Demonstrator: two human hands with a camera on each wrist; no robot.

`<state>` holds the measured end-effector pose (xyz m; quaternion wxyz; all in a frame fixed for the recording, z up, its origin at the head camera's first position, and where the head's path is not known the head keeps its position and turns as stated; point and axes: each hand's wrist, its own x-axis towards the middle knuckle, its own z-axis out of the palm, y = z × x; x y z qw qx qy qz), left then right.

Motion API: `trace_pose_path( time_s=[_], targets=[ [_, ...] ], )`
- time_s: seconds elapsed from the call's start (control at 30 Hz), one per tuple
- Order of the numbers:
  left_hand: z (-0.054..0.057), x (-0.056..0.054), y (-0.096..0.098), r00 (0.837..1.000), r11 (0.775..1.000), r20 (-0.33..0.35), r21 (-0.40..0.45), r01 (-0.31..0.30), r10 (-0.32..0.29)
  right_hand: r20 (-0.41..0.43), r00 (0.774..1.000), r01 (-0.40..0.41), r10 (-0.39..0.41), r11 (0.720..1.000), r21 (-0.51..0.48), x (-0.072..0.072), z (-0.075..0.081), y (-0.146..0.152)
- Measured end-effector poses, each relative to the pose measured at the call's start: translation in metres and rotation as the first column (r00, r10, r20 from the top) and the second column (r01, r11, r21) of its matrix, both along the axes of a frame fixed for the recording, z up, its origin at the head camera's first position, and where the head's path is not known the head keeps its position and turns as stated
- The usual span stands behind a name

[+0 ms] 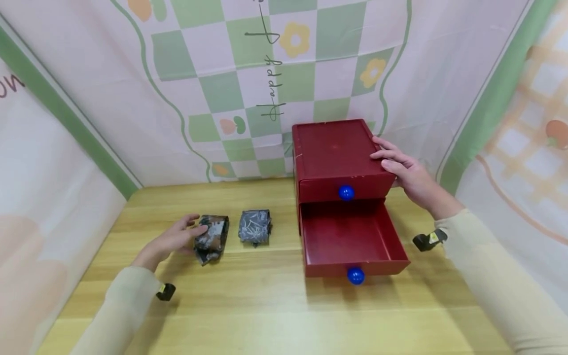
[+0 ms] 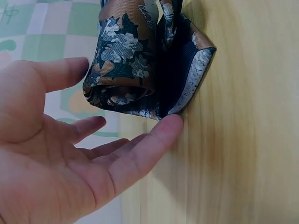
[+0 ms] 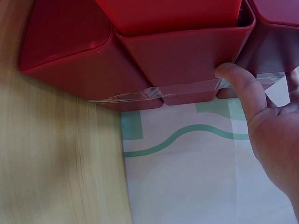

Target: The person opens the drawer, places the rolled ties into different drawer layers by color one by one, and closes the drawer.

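Observation:
A brown and dark floral necktie (image 1: 212, 232), rolled up, lies on the table at the left. My left hand (image 1: 170, 240) is beside it, its thumb and fingers spread around the near end; in the left wrist view the fingertips come right up to the rolled fabric (image 2: 122, 51). Just right of it lies a second folded bundle, grey with white line patterns (image 1: 255, 227). My right hand (image 1: 410, 177) rests on the right top edge of a dark red drawer unit (image 1: 333, 148), fingers on its top. The unit's lower drawer (image 1: 326, 269) is pulled out, with nothing inside.
Blue round knobs (image 1: 346, 193) are on both drawer fronts. Clear tape (image 3: 187, 87) runs along the unit's side in the right wrist view. Behind the wooden table (image 1: 230, 305) hangs a green and white checked cloth (image 1: 217, 88), with more cloth at both sides.

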<state>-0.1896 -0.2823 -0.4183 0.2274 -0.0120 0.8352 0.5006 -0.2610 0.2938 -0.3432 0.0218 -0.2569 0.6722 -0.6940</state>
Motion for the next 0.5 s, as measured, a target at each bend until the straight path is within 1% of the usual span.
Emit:
trace_pose_path(
  time_s=[0.13,0.27,0.37,0.5],
  targets=[
    [-0.003,-0.003,0.001,1.0,1.0,0.004,-0.009,-0.012,0.012,0.0,1.0,-0.009,0.009,1.0,-0.005,0.0,0.0,0.001],
    [-0.006,-0.005,0.004,1.0,0.999,-0.02,-0.029,-0.021,0.02,0.004,1.0,-0.013,0.013,1.0,-0.008,0.0,0.0,0.001],
    [-0.007,-0.004,0.008,0.999,0.997,-0.052,-0.077,-0.013,0.009,0.004,1.0,-0.015,0.015,1.0,-0.008,0.0,0.001,0.0],
    [-0.003,-0.002,0.013,0.995,0.985,-0.093,-0.169,0.02,-0.036,0.005,1.0,-0.013,0.013,1.0,0.001,0.001,0.001,0.0]
  ],
)
